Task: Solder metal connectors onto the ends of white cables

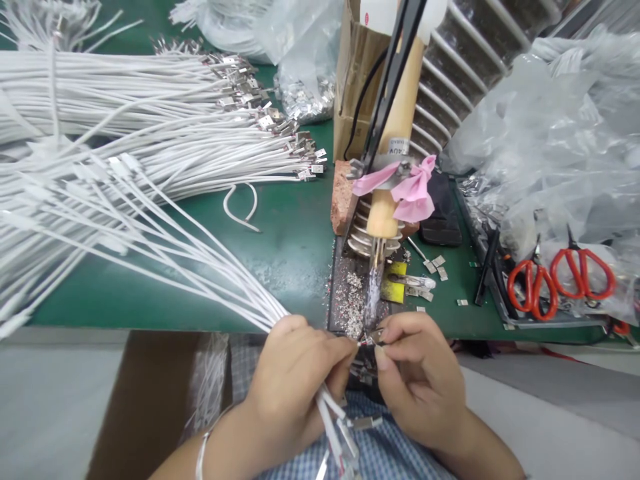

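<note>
Clutching cables (260,304) in left hand (295,373), pinching metal plug (375,336) in right hand (420,377); seemingly mid-joint at soldering iron (383,217), with piled cables (200,153) plug-tipped.

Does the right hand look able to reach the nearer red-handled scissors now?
Probably yes: only tabletop and a low tray edge seem to separate the right hand from the scissors, though it holds a small metal piece.
</note>
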The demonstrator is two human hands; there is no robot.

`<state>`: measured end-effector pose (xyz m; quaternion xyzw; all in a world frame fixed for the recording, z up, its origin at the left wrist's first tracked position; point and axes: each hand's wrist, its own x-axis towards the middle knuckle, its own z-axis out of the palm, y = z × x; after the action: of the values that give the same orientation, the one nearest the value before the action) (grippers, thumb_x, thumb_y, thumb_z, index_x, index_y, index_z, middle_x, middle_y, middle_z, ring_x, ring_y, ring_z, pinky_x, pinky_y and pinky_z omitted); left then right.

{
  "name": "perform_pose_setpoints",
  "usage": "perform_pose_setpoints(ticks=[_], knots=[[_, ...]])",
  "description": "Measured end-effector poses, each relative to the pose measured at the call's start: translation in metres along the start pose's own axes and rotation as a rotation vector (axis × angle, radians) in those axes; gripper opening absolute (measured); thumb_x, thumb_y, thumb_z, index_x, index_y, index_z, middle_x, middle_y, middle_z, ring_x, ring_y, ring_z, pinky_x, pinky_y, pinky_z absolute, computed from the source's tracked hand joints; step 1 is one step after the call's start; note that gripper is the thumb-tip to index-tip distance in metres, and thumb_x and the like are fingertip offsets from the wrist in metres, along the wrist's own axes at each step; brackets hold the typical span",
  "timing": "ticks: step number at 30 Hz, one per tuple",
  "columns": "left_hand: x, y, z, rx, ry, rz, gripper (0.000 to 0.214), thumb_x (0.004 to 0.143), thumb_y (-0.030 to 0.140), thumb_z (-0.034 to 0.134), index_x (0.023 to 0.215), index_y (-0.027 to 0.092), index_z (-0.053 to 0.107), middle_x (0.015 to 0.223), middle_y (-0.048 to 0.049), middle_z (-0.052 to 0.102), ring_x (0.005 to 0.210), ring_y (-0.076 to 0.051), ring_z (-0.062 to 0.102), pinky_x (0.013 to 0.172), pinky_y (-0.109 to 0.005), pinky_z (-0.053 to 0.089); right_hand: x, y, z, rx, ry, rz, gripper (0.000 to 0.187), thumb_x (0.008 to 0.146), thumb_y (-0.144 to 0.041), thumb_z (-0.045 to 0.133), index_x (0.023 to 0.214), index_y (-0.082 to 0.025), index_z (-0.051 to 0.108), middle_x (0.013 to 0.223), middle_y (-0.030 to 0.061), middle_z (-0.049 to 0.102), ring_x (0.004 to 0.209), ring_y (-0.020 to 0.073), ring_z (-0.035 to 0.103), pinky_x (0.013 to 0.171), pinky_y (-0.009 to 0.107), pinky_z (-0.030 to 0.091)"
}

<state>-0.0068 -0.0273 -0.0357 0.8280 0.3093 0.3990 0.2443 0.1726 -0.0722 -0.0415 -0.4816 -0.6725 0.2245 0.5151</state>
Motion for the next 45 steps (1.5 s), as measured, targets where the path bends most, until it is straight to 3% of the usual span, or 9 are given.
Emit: perform_pose_setpoints(ticks=[31,45], knots=[[0.002,0.001,-0.003,-0.01,0.001,0.011,0.02,0.084,-0.001,0.058,0.096,0.013,0.063,0.076,-0.001,0.072,0.062,-0.012,0.061,0.065,-0.031,0.038,0.012,-0.004,-0.003,-0.051,-0.02,-0.073,0.026,0.078,0.001,0.057,0.092,-0.021,0.057,0.091,0.0034,0.056,0.081,0.0179,0.063,0.072,0.034,0.057],[-0.003,0.0,-0.003,-0.025,-0.04,0.012,0.019,0.084,-0.001,0.058,0.096,0.012,0.064,0.074,-0.0014,0.07,0.061,-0.013,0.057,0.065,-0.032,0.036,0.004,-0.002,-0.005,0.05,-0.049,0.035,0.024,0.079,0.0,0.057,0.089,-0.022,0.056,0.092,0.0032,0.058,0.081,0.0176,0.062,0.071,0.033,0.056]])
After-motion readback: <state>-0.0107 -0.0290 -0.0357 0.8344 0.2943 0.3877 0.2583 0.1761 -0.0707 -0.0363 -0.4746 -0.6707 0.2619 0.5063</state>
